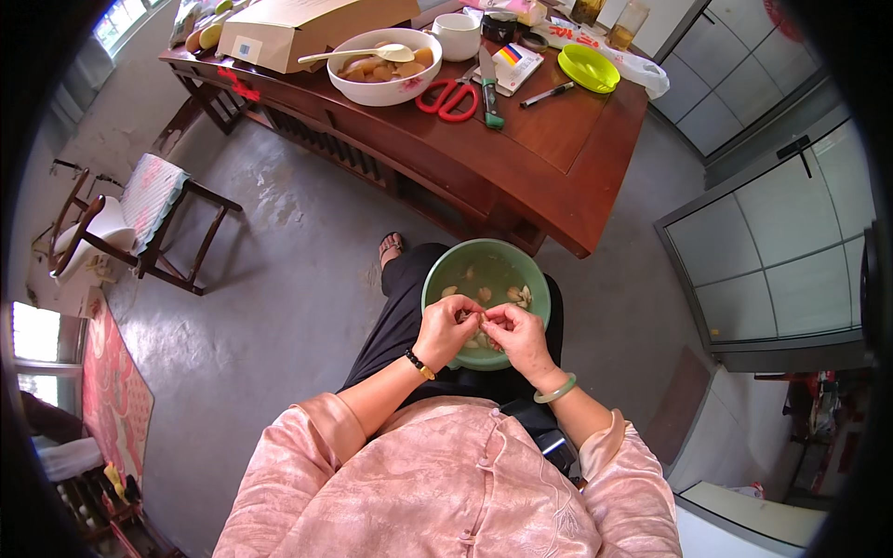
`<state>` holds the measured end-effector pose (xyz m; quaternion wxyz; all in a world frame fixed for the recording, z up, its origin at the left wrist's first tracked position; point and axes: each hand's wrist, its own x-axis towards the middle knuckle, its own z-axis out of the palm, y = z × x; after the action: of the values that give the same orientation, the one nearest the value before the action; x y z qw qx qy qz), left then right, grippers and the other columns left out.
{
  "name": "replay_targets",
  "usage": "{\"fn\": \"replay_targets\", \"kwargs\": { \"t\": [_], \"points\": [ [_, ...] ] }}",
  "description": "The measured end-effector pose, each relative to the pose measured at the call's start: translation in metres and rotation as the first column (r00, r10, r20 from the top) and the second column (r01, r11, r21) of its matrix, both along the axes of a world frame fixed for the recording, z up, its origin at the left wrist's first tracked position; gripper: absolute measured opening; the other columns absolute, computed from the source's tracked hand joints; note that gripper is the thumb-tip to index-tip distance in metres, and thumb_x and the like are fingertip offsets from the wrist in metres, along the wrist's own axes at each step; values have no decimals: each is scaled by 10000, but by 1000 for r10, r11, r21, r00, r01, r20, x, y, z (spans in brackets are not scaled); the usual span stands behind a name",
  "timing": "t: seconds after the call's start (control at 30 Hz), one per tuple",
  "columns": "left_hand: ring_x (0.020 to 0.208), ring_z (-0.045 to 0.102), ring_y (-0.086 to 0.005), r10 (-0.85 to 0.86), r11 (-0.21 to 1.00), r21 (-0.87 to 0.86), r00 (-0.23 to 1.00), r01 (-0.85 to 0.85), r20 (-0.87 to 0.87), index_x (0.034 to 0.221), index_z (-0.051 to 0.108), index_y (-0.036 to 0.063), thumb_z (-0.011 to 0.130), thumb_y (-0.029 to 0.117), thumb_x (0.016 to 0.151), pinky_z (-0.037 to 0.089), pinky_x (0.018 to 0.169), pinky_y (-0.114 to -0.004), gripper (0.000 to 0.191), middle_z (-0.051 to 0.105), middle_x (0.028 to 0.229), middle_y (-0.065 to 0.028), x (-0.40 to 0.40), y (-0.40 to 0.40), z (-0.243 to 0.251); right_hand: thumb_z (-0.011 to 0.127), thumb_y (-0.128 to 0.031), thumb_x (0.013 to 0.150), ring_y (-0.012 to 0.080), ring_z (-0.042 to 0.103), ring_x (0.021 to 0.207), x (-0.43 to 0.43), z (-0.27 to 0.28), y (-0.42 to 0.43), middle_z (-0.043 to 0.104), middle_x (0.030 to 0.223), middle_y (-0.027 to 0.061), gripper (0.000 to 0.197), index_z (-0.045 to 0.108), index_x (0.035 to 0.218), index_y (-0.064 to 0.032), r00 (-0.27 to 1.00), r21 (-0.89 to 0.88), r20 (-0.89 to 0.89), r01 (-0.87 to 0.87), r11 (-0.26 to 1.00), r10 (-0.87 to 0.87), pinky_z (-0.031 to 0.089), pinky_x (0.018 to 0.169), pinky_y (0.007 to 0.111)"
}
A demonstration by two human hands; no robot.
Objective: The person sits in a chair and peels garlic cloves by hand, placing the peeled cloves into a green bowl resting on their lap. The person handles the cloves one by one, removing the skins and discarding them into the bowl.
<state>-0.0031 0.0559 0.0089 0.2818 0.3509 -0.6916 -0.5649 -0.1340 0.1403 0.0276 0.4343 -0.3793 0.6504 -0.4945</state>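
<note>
A green plastic basin point(434, 273) rests on my lap with water and several garlic cloves point(520, 296) in it. Over its near half, my left hand point(450, 330) and my right hand point(518, 336) meet at the fingertips. Between them they pinch a small pale piece, which looks like a garlic clove point(482, 318); the fingers partly hide it. More pale cloves lie below the hands in the basin. A beaded bracelet is on my left wrist and a green bangle on my right.
Ahead stands a wooden table point(530, 160) holding a bowl of cut food point(384, 87), red-handled scissors point(446, 101), a green-handled knife point(492, 104), a pen point(547, 95), a lime-green dish point(588, 70) and a cardboard box point(279, 35). A wooden chair point(150, 202) stands at the left.
</note>
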Motion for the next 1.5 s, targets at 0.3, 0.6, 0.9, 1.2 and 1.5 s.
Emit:
{"fn": "replay_targets", "kwargs": {
  "t": [0.3, 0.6, 0.9, 1.2, 1.5],
  "points": [
    [558, 467, -25, 21, 987, 157, 1000, -23, 17, 789, 599, -12, 610, 63, 756, 386, 499, -187, 83, 552, 627, 15, -1, 2, 1, 580, -27, 839, 48, 514, 555, 1, 1, 2, 581, 675, 0, 69, 591, 898, 6, 998, 31, -24, -49, 998, 49, 421, 510, 186],
    [570, 470, -30, 14, 973, 232, 1000, -11, -9, 766, 584, 0, 622, 90, 762, 390, 501, -190, 98, 544, 642, 22, -1, -1, 2, 587, -50, 847, 83, 581, 658, -2, -8, 0, 620, 768, 34, 100, 597, 928, 8, 983, 17, 183, 16, 1000, -18, 484, 596, 214],
    [551, 463, -37, 68, 978, 191, 995, -80, 68, 765, 576, 12, 603, 113, 747, 389, 496, -199, 106, 530, 627, 20, 1, -4, 2, 543, -32, 870, 149, 610, 791, -3, -2, -3, 617, 908, 81, 118, 579, 968, 20, 908, -77, 419, 44, 996, -8, 521, 750, 270],
    [590, 456, -42, 41, 931, 365, 994, -3, -98, 862, 548, 22, 523, 76, 800, 386, 521, -188, 86, 517, 691, 32, -1, -2, -7, 525, -69, 887, 169, 614, 787, -7, -4, -3, 614, 914, 89, 167, 567, 1025, 15, 766, 34, 627, 150, 988, -138, 525, 744, 274],
    [600, 448, -21, -40, 890, 450, 996, 74, -85, 880, 588, 30, 598, 178, 857, 369, 524, -165, 149, 545, 718, 44, 3, -6, 7, 549, -57, 870, 116, 591, 798, -3, 2, -2, 607, 923, 51, 168, 577, 1026, 1, 920, -8, 391, 32, 999, -26, 511, 731, 254]
  ]
}}
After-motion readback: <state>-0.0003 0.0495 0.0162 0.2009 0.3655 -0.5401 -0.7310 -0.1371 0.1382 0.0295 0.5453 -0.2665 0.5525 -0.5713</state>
